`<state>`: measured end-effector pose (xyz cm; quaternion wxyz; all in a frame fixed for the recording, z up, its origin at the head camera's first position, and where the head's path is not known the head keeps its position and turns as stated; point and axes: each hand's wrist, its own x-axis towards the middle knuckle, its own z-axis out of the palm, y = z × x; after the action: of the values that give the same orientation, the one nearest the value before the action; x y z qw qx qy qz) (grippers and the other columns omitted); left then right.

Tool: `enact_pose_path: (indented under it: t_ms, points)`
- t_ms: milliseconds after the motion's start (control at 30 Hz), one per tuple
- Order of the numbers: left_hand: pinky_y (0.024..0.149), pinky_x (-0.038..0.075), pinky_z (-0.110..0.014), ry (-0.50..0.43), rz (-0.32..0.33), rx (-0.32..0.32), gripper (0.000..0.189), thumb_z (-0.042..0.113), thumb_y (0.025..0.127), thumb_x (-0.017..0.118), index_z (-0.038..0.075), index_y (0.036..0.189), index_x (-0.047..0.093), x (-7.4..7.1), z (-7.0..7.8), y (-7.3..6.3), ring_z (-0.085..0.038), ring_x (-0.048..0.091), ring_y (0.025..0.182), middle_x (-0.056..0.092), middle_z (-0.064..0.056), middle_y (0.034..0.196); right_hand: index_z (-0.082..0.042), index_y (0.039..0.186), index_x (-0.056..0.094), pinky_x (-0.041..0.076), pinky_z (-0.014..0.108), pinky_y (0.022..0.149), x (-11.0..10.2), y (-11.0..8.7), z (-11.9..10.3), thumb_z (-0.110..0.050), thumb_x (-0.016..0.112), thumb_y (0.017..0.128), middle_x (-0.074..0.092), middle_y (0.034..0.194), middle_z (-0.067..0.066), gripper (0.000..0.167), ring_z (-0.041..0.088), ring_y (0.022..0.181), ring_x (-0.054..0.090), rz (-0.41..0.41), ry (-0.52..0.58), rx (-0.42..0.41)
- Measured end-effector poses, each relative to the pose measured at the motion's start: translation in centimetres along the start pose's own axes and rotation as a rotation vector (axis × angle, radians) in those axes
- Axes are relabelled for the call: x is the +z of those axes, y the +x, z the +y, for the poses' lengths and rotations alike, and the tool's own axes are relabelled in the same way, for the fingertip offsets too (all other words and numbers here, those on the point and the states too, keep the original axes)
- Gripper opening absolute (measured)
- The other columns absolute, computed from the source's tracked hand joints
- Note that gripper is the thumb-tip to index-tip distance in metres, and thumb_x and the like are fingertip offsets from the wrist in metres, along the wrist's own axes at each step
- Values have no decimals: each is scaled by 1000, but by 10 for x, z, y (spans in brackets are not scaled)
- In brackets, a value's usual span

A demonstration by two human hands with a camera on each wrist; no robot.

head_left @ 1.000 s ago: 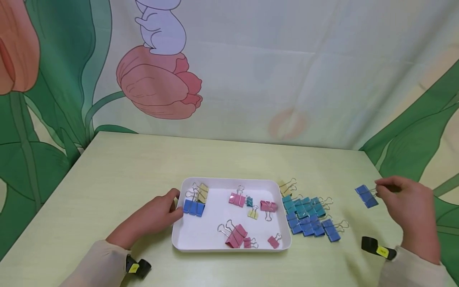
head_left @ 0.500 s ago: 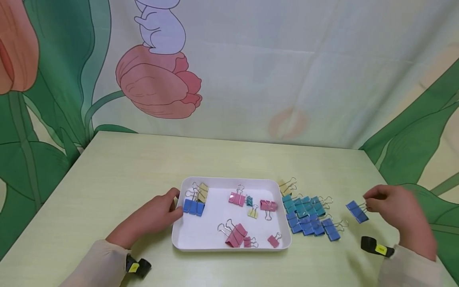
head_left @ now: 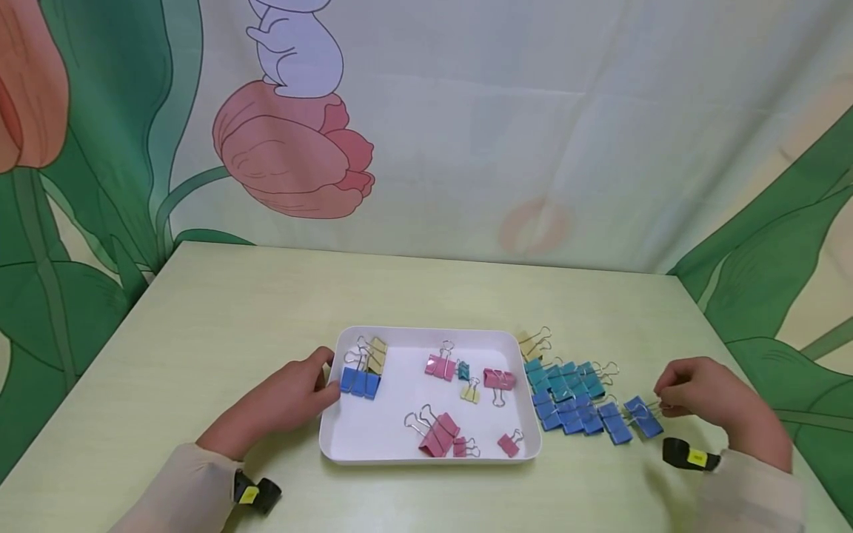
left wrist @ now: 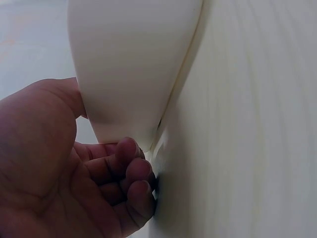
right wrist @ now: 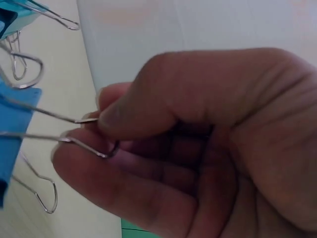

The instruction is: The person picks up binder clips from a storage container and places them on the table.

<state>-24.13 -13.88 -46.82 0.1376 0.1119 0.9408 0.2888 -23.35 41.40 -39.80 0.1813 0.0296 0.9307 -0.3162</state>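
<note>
My right hand [head_left: 709, 398] pinches one wire handle of a blue binder clip [head_left: 643, 417] between thumb and fingers, right of the row of blue binder clips [head_left: 578, 416]. In the right wrist view the pinched blue clip [right wrist: 17, 126] shows only partly, at the left edge. My left hand [head_left: 289, 396] grips the left end of a white tray [head_left: 393, 448], thumb at the rim and fingers curled against the outside. Inside the tray lie a blue clip [head_left: 360, 383], a yellow clip [head_left: 376, 355], and several pink clips such as the large one [head_left: 440, 437].
Teal binder clips [head_left: 563, 380] overlap behind the blue row, just right of the tray. A yellow clip [head_left: 531, 344] lies behind them. The pale table [head_left: 280, 296] ends at a printed curtain [head_left: 453, 148] at the back.
My right hand has moved left and toward me, bringing the blue binder clip down beside the end of the blue row. The left hand stays on the tray.
</note>
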Motion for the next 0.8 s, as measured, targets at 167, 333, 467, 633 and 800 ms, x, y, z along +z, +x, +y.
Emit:
enact_pose_path:
  t_ms: [167, 333, 467, 633, 800]
  points:
    - [58, 40, -30, -6, 0, -2, 45, 28, 91, 52, 4, 129, 42, 0, -1, 0, -15, 50, 64, 58, -3, 80, 4, 90, 58, 56, 36, 76, 4, 6, 2, -8, 57, 89, 61, 86, 8, 13, 19, 81, 66, -38, 46, -3]
    - [59, 41, -30, -10, -3, -2, 45, 28, 91, 52, 4, 128, 43, 0, -1, 0, -15, 50, 64, 58, -3, 80, 4, 88, 56, 57, 37, 76, 8, 9, 4, -7, 57, 88, 59, 85, 8, 11, 20, 81, 65, -59, 76, 2]
    - [59, 41, -30, -11, -2, 4, 45, 27, 90, 51, 4, 128, 43, 0, 0, 0, -16, 50, 65, 58, -3, 80, 3, 87, 55, 56, 37, 77, 11, 10, 3, -7, 57, 88, 57, 84, 8, 10, 20, 81, 65, -76, 87, 14]
    - [59, 40, -30, -8, 4, 5, 45, 26, 90, 52, 4, 128, 43, 0, 0, 0, -16, 50, 64, 57, -3, 79, 2, 87, 55, 56, 37, 77, 14, 13, 4, -7, 57, 88, 58, 86, 9, 10, 20, 82, 65, -87, 98, 2]
    - [58, 40, -30, -4, 9, 7, 45, 26, 90, 51, 4, 128, 43, 0, 0, 0, -16, 50, 64, 57, -3, 78, 2, 87, 55, 56, 36, 76, 17, 19, 7, -7, 57, 89, 59, 86, 9, 10, 21, 81, 64, -112, 129, -11]
